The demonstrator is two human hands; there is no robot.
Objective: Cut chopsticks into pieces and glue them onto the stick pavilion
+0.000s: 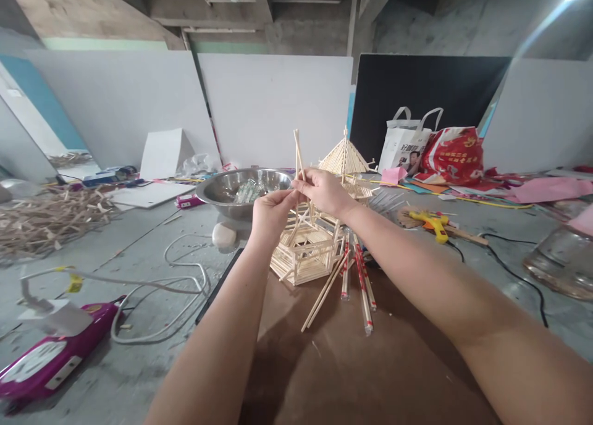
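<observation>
Two slim wooden chopsticks (297, 152) rise nearly upright from between my fingertips, crossing near their tops. My right hand (325, 191) pinches them, with its thumb and forefinger closed. Fingers together, my left hand (274, 210) meets it low on the sticks; the exact grip is partly hidden. Right below is a lattice base (303, 255) built of light wooden sticks, on a brown board (370, 369). A pagoda-like stick model with a pointed roof (343, 156) stands behind my right hand. Loose chopsticks (322, 301) and paper-banded, wrapped chopsticks (364, 289) lie beside the base.
A steel bowl (217, 193) holding clear material stands behind my left hand. To the right lies a yellow glue gun (430, 223) with a black cord. A purple power strip (88, 335), a white cable (199, 283) and a stick pile (50, 224) are at left.
</observation>
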